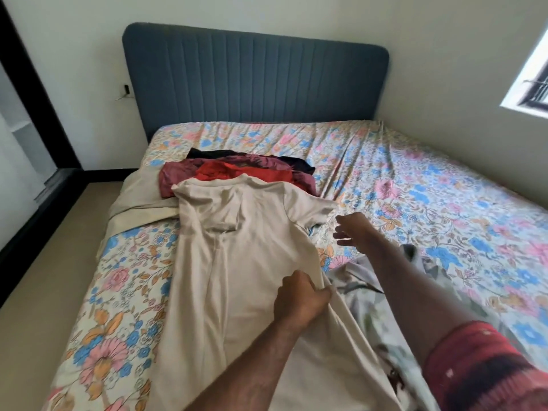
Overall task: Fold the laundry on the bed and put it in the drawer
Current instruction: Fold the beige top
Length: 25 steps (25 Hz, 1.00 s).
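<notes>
A long beige garment [237, 256] lies spread lengthwise on the floral bed sheet [430, 203]. My left hand [301, 296] grips its right edge about halfway down, bunching the cloth. My right hand [351, 229] hovers with fingers spread just beside the garment's right sleeve, touching nothing that I can see. Behind the beige garment sits a pile of clothes: a red piece [252, 173], a maroon piece [175, 179] and a black piece [296, 163]. A grey-white printed cloth [364, 298] lies under my right forearm.
Another beige cloth [139, 203] lies at the bed's left edge. A blue padded headboard [255, 81] stands against the wall. Carpet floor [44, 262] runs along the left side. A window [530, 87] is at the right. No drawer is in view.
</notes>
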Motion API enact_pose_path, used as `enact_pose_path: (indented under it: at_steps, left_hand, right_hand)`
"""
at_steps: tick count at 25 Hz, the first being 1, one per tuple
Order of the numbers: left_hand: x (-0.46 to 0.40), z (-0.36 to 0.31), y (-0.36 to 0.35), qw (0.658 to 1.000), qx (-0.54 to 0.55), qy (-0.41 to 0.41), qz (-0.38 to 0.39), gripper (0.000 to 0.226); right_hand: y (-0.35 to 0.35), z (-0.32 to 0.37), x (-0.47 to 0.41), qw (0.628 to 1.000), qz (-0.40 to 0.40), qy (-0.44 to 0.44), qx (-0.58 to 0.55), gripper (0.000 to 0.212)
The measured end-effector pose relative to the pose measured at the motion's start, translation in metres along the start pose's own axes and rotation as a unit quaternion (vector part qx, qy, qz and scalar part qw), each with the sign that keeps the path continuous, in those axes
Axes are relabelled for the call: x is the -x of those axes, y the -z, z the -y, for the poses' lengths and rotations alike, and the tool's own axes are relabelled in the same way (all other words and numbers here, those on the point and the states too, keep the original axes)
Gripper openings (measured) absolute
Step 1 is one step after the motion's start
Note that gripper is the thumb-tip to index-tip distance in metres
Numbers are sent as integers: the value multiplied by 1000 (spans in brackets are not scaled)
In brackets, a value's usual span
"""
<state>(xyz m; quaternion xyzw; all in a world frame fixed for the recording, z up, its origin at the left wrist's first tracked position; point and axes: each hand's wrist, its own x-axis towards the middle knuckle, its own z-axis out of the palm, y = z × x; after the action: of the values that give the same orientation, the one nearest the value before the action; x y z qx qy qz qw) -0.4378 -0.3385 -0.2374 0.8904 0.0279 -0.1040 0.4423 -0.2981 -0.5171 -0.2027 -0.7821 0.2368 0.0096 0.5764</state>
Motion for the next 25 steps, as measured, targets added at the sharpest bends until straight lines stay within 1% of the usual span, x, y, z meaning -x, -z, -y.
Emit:
enact_pose_path:
  at_steps: [2,3,5,7,9,10,12,13,14,15,16,17,18,20,21,23,24,25]
  left_hand:
    - [-8,-3,-11,1000,4,28,-2,51]
    - [-13,-1,-14,999,11,45,-3,49]
    - [-21,8,-15,995,65,70,3,37]
    - [-23,16,-12,989,125,75,17,30]
    - [-21,20,-8,983,164,79,29,21]
    - [-20,22,-5,980,182,80,30,17]
    - [-17,22,-1,976,202,79,31,11]
    - [-17,23,0,974,210,77,35,8]
    - [-17,24,1,972,220,77,42,7]
    - [-17,25,2,969,229,75,48,7]
    - [-17,28,1,967,239,75,53,9]
    - [-18,31,1,964,249,74,57,10]
    - [-18,34,2,961,258,73,61,12]
    - [-15,37,7,952,287,77,71,15]
    - [-13,39,11,947,301,81,74,16]
    - [-11,45,22,935,336,95,65,22]
    - [-9,48,27,923,367,103,55,21]
    - [-6,54,35,907,405,110,41,16]
  right_hand:
    - [-12,-6,-19,999,22,-38,-23,18]
    - [-20,-10,-31,998,23,-53,-25,23]
    - [-36,-9,-50,998,-4,-60,-29,30]
    - [-48,0,-63,997,-33,-64,-34,32]
    - [-57,6,-75,995,-25,-84,-51,35]
    - [-62,8,-80,995,-21,-90,-48,33]
    - [-68,9,-87,997,-11,-74,22,24]
    - [-71,8,-96,995,-29,-75,57,26]
    - [-73,6,-107,994,-54,-70,60,34]
    - [-73,7,-112,995,-79,-55,27,42]
    - [-75,7,-115,994,-107,-29,-10,38]
    - [-78,8,-113,993,-113,-10,-35,22]
    - [-83,16,-93,992,-118,10,-48,8]
    - [-92,30,-71,990,-120,43,-57,20]
    - [-98,39,-67,988,-126,75,-51,22]
    - [-118,64,-61,979,-134,155,13,19]
    - [-133,77,-58,972,-124,191,66,18]
    - [-153,90,-53,959,-95,234,125,16]
